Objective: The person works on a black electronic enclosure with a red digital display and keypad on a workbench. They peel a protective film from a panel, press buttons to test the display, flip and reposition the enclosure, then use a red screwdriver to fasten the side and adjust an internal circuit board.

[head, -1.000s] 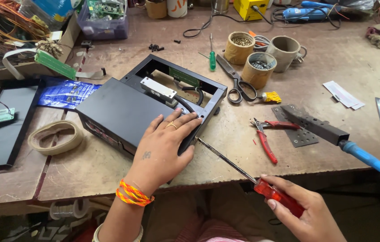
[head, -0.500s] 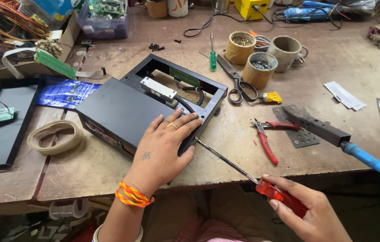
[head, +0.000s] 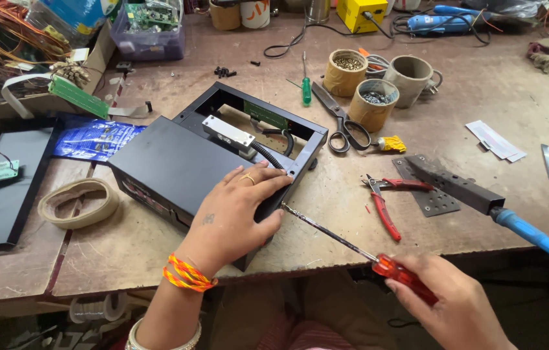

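Cluttered workbench [head: 481,97]: left hand [head: 239,210] presses flat, fingers spread, on black box [head: 171,162]; right hand [head: 459,304] grips red-handled screwdriver [head: 352,243], tip against the box beside left thumb.

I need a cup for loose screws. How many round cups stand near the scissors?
3: one tan cup left, one cup beside the scissors, one grey mug right. More may be hidden.

We see scissors [head: 342,120] and three cups [head: 378,97] far right, red pliers [head: 384,201] near right, tape roll [head: 79,202] left.
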